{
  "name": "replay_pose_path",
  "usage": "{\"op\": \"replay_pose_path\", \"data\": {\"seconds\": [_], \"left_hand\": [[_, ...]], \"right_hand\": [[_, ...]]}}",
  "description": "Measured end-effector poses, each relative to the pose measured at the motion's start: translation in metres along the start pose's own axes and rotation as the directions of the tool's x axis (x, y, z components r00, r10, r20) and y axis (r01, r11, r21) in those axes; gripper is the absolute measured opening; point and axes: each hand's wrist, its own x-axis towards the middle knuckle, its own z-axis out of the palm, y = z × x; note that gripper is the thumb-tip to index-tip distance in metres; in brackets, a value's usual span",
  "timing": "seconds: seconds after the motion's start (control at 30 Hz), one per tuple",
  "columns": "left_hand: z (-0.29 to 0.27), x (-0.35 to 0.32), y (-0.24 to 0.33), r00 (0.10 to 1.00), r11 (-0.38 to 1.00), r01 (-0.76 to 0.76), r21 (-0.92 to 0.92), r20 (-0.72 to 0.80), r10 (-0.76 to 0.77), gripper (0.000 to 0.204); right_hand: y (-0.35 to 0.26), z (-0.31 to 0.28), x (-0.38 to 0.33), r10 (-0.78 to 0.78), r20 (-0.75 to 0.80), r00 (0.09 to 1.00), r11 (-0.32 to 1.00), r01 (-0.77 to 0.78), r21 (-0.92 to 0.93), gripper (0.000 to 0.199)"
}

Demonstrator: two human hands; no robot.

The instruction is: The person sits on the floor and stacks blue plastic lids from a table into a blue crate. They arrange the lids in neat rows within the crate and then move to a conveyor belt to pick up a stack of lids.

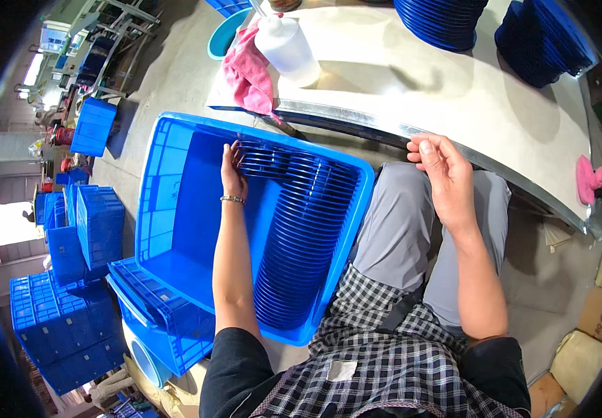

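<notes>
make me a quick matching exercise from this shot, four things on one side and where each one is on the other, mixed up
Things:
1. left hand
2. right hand
3. pink cloth
4. white squeeze bottle

Places:
A. lying on the white table, next to the cloth
B. at the table's metal edge, above the lap
C. in the blue crate, on the row of blue discs
D. draped over the table's left end

Pairs: 1-C, 2-B, 3-D, 4-A

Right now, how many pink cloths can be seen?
2. One pink cloth hangs over the table's left edge beside the white bottle; another pink cloth lies at its right end. Others may be hidden.
</notes>
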Motion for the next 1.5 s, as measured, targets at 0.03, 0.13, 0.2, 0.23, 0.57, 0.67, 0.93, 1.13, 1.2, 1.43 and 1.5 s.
{"op": "replay_pose_path", "data": {"seconds": [0.03,0.13,0.2,0.23,0.57,0.67,0.93,1.13,1.2,1.43,1.5], "left_hand": [[-0.004,0.004,0.000,1.000,1.000,-0.019,0.014,0.021,0.019,0.073],[-0.002,-0.002,-0.003,0.999,0.994,-0.013,0.106,0.035,0.009,0.072],[-0.002,-0.001,0.001,0.995,0.991,-0.011,0.133,0.096,-0.002,0.074],[-0.005,-0.002,0.001,0.996,0.988,-0.016,0.154,0.095,0.001,0.074],[0.031,-0.068,0.041,0.890,0.808,-0.416,0.417,0.367,0.269,0.054],[0.020,-0.054,0.031,0.949,0.837,-0.289,0.464,0.252,0.188,0.058],[0.008,-0.025,0.019,0.967,0.866,-0.150,0.477,0.254,0.028,0.067],[0.002,-0.028,0.010,0.970,0.915,-0.045,0.400,0.235,-0.055,0.075],[0.003,-0.026,0.012,0.968,0.892,-0.069,0.446,0.246,-0.048,0.080],[0.010,-0.011,0.034,0.987,0.756,0.075,0.650,0.059,-0.148,0.089],[0.016,-0.007,0.031,0.982,0.777,0.088,0.623,0.076,-0.172,0.086]], "right_hand": [[-0.001,0.001,0.000,0.009,0.012,1.000,1.000,-0.009,0.004,0.029],[-0.002,0.001,-0.001,0.029,0.029,0.999,1.000,-0.028,-0.012,0.025],[0.003,0.001,-0.002,0.032,0.054,0.998,0.999,-0.029,-0.043,0.023],[0.004,0.001,-0.002,0.033,0.070,0.997,0.998,-0.029,-0.057,0.023],[-0.001,0.001,-0.005,-0.005,0.113,0.994,0.993,0.018,-0.114,0.021],[-0.005,0.006,-0.004,-0.010,0.158,0.987,0.991,0.030,-0.128,0.021],[-0.001,0.004,-0.006,-0.016,0.174,0.985,0.972,0.056,-0.227,0.019],[-0.005,0.014,-0.007,-0.005,0.250,0.968,0.972,0.063,-0.225,0.019],[-0.005,0.014,-0.008,0.000,0.270,0.963,0.969,0.067,-0.238,0.020],[-0.004,0.014,-0.009,-0.015,0.305,0.952,0.952,0.107,-0.288,0.019],[-0.005,0.014,-0.009,-0.019,0.308,0.951,0.951,0.112,-0.288,0.019]]}}
